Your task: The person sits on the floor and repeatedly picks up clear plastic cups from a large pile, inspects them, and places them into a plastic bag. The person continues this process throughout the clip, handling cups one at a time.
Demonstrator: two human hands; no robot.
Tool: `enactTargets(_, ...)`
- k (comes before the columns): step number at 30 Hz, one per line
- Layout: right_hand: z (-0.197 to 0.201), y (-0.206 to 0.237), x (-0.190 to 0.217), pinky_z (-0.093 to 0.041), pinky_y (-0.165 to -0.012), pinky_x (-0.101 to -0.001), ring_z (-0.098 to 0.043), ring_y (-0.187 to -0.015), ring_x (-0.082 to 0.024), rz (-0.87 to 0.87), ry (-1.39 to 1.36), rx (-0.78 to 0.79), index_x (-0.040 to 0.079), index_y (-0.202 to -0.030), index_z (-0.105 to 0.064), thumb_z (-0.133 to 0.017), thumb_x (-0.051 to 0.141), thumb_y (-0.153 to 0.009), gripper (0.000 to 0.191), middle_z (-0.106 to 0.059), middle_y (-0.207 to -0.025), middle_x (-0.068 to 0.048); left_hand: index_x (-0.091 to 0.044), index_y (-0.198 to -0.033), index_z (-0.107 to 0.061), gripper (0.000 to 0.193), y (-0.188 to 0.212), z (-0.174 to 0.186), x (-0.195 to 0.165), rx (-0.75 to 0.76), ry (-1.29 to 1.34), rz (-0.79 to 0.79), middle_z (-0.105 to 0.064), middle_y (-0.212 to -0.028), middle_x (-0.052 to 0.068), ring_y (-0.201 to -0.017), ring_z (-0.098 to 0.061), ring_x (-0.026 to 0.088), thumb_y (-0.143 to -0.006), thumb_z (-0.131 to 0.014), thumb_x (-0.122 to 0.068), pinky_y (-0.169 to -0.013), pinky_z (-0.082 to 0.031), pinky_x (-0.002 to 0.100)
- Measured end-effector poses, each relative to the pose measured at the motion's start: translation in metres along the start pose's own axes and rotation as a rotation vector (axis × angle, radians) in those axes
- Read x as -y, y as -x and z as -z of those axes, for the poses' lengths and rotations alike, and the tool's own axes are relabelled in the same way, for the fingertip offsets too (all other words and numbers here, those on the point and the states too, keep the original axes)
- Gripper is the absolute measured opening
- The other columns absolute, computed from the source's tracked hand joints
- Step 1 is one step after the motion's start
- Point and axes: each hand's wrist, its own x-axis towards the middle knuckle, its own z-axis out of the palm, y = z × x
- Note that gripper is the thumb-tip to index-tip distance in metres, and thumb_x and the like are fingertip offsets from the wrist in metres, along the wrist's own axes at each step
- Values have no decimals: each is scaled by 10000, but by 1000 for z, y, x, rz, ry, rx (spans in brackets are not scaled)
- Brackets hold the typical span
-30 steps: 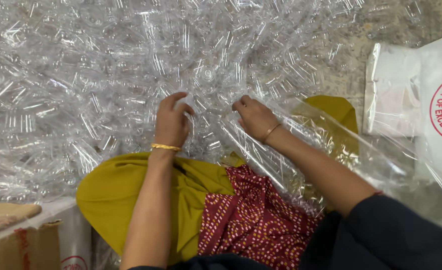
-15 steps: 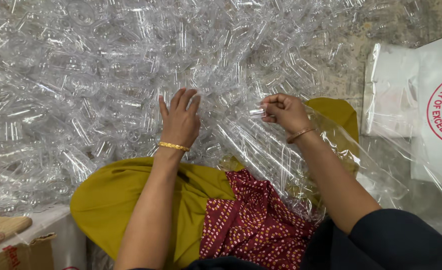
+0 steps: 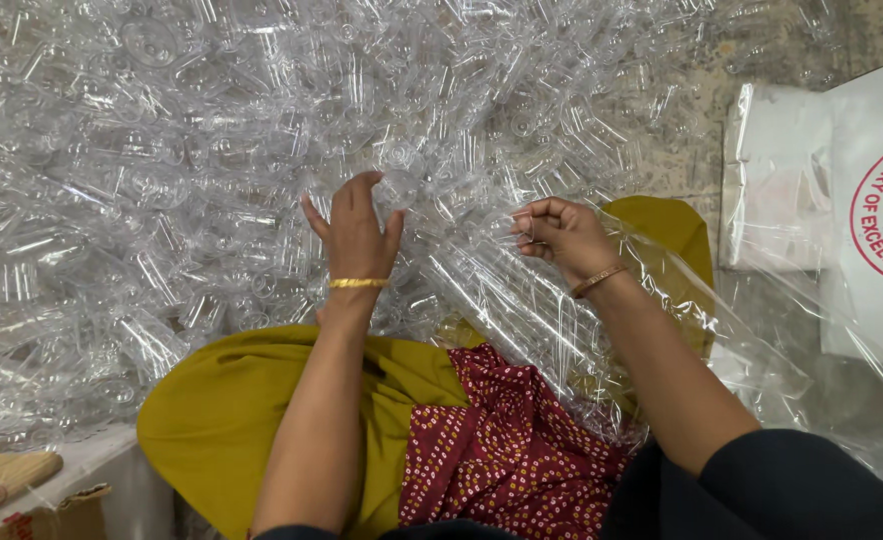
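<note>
A big heap of clear plastic cups [image 3: 212,170] covers the floor in front of me. My left hand [image 3: 354,230], with a gold bangle on the wrist, reaches into the heap and its fingers close around one clear cup [image 3: 399,187]. My right hand [image 3: 560,238], also wearing a bangle, is curled and pinches the edge of a clear plastic bag [image 3: 522,300] that holds rows of stacked cups and lies across my lap.
My lap is covered by mustard-yellow cloth [image 3: 232,420] and dark red patterned cloth [image 3: 507,455]. A white bag with a red round print [image 3: 862,200] lies at the right. A cardboard box [image 3: 42,495] sits at the lower left. Bare speckled floor [image 3: 702,110] shows at the upper right.
My left hand moved up from the heap's near edge onto a cup. My right hand lifted off the heap, shifted right and closed on the bag's edge.
</note>
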Motion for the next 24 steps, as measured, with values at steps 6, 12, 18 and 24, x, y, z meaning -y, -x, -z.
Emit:
enactTargets(6, 0, 9, 7, -605, -735, -270, -685, -801, -129, -1, -22, 29, -7, -1105, -664, -652, 30, -966, 145, -719, -979, -80, -58, -1528, -461, 587, 39, 23, -1, 228, 696, 74, -689, -1322, 131, -1183, -691, 238, -973, -619, -167, -1119, -465, 414)
enactTargets(12, -13, 13, 9, -600, -719, -265, -685, -787, -129, 1, 11, 16, 6, -1092, -660, -644, 33, -962, 133, -728, -971, -81, -8, -1612, -316, 678, 44, 33, -9, 339, 1423, 483, -651, -1263, 222, -1001, -693, 237, -949, -327, -146, -985, -543, 380)
enactTargets(18, -11, 13, 17, -597, -720, -265, -679, -777, -131, 63, 33, -15, 2, -1075, -667, -649, 32, -966, 115, -730, -950, -82, 54, -1562, -378, 662, 45, 27, -21, 458, 1498, 485, -618, -1400, 219, -845, -645, 195, -928, -329, -134, -856, -569, 347)
enactTargets(24, -31, 22, 35, -619, -715, -244, -677, -746, -115, 170, 241, -85, 30, -1068, -687, -656, 106, -964, 132, -731, -907, -66, 1, -1550, -434, 603, 53, 21, -22, 619, 1333, 412, -555, -1505, 132, -790, -631, 159, -1024, -447, -294, -901, -543, 348)
